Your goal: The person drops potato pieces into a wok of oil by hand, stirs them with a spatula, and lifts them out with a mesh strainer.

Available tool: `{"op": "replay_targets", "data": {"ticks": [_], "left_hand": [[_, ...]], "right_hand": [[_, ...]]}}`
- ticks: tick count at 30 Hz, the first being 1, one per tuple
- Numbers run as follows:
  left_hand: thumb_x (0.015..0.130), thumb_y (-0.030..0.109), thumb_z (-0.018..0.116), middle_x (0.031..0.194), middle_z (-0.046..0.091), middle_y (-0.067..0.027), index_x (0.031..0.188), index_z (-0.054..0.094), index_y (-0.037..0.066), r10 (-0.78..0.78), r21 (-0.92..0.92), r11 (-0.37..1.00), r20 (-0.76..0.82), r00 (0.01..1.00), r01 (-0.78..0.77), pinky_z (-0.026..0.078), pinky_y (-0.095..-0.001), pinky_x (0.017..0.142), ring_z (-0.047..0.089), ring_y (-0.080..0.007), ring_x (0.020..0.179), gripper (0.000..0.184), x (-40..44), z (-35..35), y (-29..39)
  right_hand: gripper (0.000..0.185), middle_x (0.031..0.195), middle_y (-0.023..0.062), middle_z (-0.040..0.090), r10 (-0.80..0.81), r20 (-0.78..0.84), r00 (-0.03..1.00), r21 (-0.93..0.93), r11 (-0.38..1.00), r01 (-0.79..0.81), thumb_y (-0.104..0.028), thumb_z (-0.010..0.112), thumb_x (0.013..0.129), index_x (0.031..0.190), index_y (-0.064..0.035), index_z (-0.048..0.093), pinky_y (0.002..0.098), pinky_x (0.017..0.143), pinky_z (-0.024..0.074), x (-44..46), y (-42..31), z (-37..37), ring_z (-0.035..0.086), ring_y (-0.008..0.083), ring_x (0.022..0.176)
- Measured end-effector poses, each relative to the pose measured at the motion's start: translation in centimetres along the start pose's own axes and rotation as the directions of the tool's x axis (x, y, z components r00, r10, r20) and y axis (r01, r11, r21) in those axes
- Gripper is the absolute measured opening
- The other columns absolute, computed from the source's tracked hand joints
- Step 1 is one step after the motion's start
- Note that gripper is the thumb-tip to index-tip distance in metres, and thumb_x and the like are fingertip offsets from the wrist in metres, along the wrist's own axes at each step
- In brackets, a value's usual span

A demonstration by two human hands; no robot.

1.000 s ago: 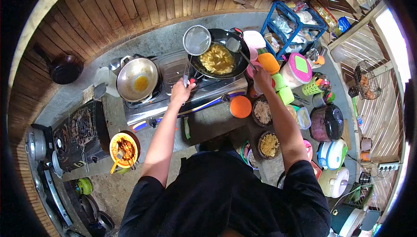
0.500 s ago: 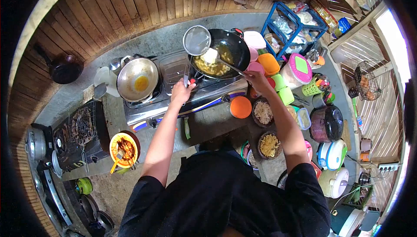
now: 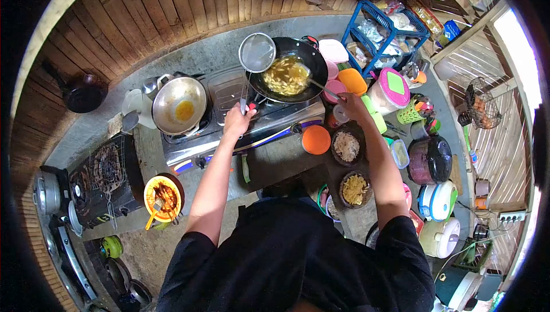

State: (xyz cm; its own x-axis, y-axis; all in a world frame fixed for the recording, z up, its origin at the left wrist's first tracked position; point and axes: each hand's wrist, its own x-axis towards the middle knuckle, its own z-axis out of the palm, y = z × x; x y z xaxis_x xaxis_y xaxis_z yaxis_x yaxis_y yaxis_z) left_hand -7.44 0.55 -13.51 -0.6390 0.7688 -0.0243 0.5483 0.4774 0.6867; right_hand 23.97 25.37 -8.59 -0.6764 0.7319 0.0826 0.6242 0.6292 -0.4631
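Note:
My left hand (image 3: 238, 121) is closed around the handle of a round mesh strainer (image 3: 257, 52), whose basket sits over the left rim of a black wok (image 3: 312, 60). In the wok, several pale pieces of food (image 3: 286, 75) lie in bubbling yellow oil. My right hand (image 3: 354, 107) grips the long handle of a spatula (image 3: 322, 87) from the right side. The spatula's head is down in the oil among the pieces, partly hidden.
A second pan (image 3: 179, 106) with a little oil stands on the left of the stove (image 3: 229, 134). An orange lid (image 3: 315, 139) and bowls of shredded food (image 3: 346, 146) and yellow pieces (image 3: 355, 190) are near my right arm. A yellow bowl (image 3: 150, 189) holds red sauce.
The spatula's head has come down from beside the strainer into the oil, and my right hand has shifted slightly right. My left hand and the strainer stay nearly in place.

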Motion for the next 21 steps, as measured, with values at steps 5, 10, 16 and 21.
{"op": "replay_targets", "data": {"ticks": [5,10,16,21], "left_hand": [[0.08,0.042,0.073,0.08,0.068,-0.0191,0.093,0.061,0.007,0.005,0.004,1.0,-0.021,1.0,-0.005,0.05,-0.0451,0.073,0.067,-0.0379,0.082,0.039,-0.2,0.0,0.2],[0.08,0.041,0.074,0.079,0.068,-0.0189,0.092,0.06,0.007,-0.066,-0.041,0.997,0.04,0.997,0.068,0.05,-0.0451,0.073,0.067,-0.0374,0.082,0.039,0.2,0.0,0.1],[0.08,0.04,0.074,0.077,0.068,-0.0177,0.092,0.06,0.007,0.029,0.036,0.999,-0.058,0.998,-0.027,0.05,-0.0446,0.073,0.068,-0.0348,0.079,0.038,-0.1,0.1,0.2],[0.081,0.038,0.073,0.092,0.067,-0.0227,0.095,0.06,0.006,-0.081,-0.016,0.997,0.065,0.995,0.082,0.049,-0.0481,0.08,0.064,-0.0404,0.093,0.038,-0.3,-0.8,1.1]], "right_hand": [[0.028,0.089,0.0197,0.068,0.125,0.261,0.957,0.237,0.953,-0.189,-0.022,0.062,0.089,0.112,-0.0053,0.067,0.0385,0.077,0.0503,-0.8,-3.6,-0.9,0.067,0.0299,0.085],[0.026,0.088,0.0163,0.068,0.064,0.244,0.968,0.319,0.937,-0.143,-0.017,0.06,0.091,0.112,-0.0051,0.067,0.0368,0.076,0.0488,-0.3,-5.3,-1.0,0.065,0.0245,0.08],[0.027,0.091,0.0191,0.068,0.007,-0.093,0.996,0.073,0.997,0.0,-0.025,0.058,0.09,0.113,-0.0114,0.067,0.0443,0.076,0.0514,1.5,-4.3,-0.5,0.067,0.0357,0.084],[0.029,0.094,0.0212,0.068,0.195,-0.207,0.959,-0.095,0.971,-0.218,-0.024,0.056,0.09,0.115,-0.0102,0.064,0.0494,0.081,0.05,2.1,-4.9,0.5,0.065,0.0399,0.091]]}}
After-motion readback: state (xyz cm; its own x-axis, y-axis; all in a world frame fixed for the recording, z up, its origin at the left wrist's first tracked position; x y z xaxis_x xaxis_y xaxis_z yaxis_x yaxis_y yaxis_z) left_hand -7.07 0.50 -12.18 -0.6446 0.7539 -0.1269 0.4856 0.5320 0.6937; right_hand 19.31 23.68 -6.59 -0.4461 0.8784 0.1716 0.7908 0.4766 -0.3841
